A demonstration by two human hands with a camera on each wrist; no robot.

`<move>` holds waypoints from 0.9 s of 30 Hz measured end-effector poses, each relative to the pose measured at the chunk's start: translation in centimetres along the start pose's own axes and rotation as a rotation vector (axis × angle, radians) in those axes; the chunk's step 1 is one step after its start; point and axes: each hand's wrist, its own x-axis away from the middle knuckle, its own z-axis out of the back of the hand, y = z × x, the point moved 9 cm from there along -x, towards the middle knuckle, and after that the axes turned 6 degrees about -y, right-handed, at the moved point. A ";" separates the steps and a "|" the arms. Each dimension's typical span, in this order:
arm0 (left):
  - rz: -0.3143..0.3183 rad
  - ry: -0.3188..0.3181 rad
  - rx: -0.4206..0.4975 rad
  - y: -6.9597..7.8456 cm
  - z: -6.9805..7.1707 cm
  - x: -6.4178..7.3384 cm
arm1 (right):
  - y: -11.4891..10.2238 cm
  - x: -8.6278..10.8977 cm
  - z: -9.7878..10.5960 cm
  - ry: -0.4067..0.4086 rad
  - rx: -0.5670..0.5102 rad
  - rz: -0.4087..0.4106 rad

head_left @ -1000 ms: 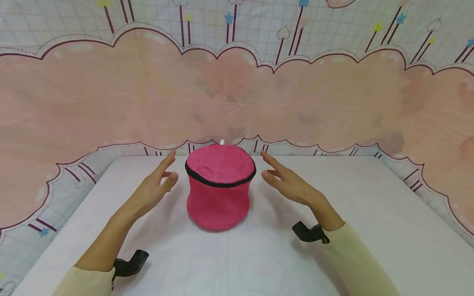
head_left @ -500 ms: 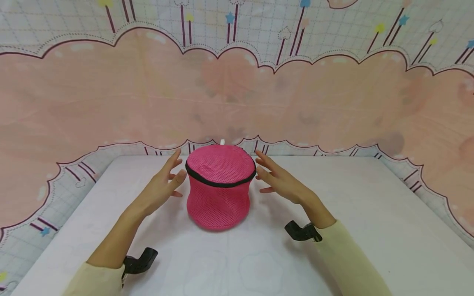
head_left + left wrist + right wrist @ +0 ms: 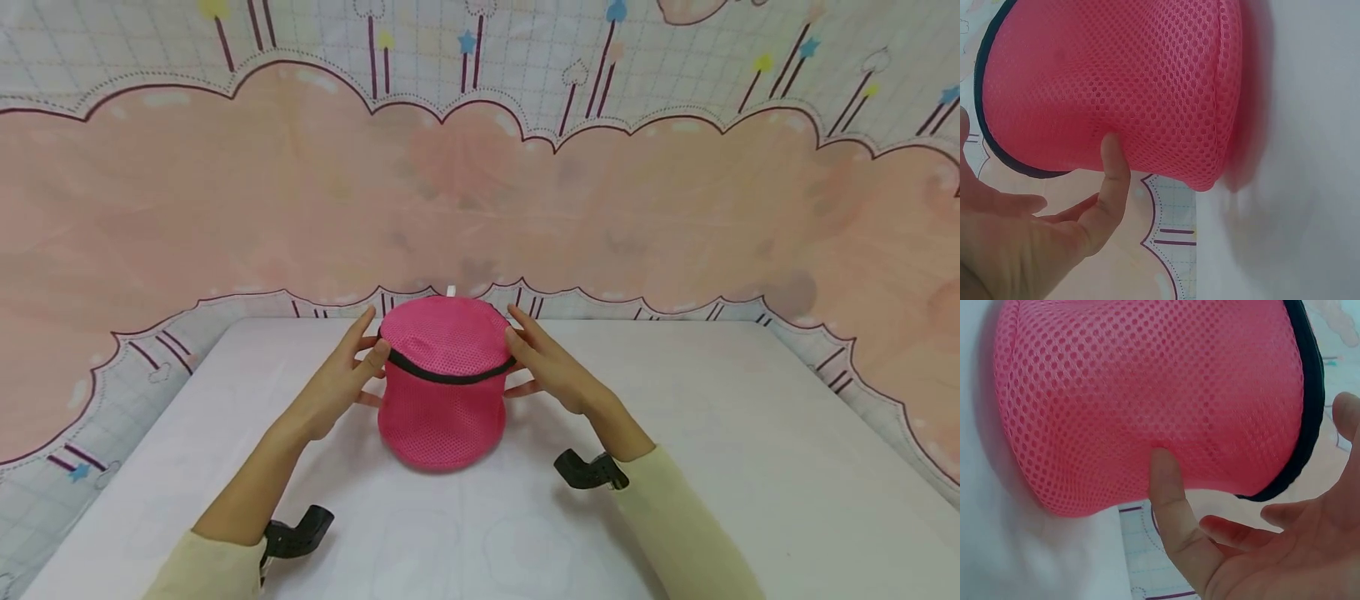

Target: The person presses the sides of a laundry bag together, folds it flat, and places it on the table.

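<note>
A pink mesh laundry bag (image 3: 442, 417), round like a drum with black trim below its top, stands upright on the white table (image 3: 720, 417). My left hand (image 3: 341, 387) is at its left side, thumb by the black trim and fingers spread. On the opposite side my right hand (image 3: 558, 371) sits the same way, its thumb over the edge of the top. In the left wrist view one fingertip meets the mesh wall (image 3: 1147, 94). The right wrist view likewise has a fingertip against the mesh (image 3: 1116, 412). Neither hand curls around the bag.
Behind the table hangs a patterned cloth (image 3: 480, 200) with peach scallops and candle shapes. A small white tab (image 3: 451, 291) sticks up behind the bag's top. Black wrist cameras (image 3: 300, 532) are strapped to both forearms.
Both hands have moved inward from either side, from apart from the bag to touching its sides. The bag has stayed in place.
</note>
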 end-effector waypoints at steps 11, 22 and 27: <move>-0.040 -0.019 0.076 0.4 -0.8 -0.2 | -0.2 -0.1 -0.4 0.025 0.007 0.052; -0.072 -0.019 0.135 0.1 -1.7 -0.4 | 0.2 -0.4 -1.4 0.018 -0.071 0.092; -0.094 -0.037 0.175 -0.1 -2.3 -0.5 | 0.2 -0.6 -2.1 0.014 -0.079 0.094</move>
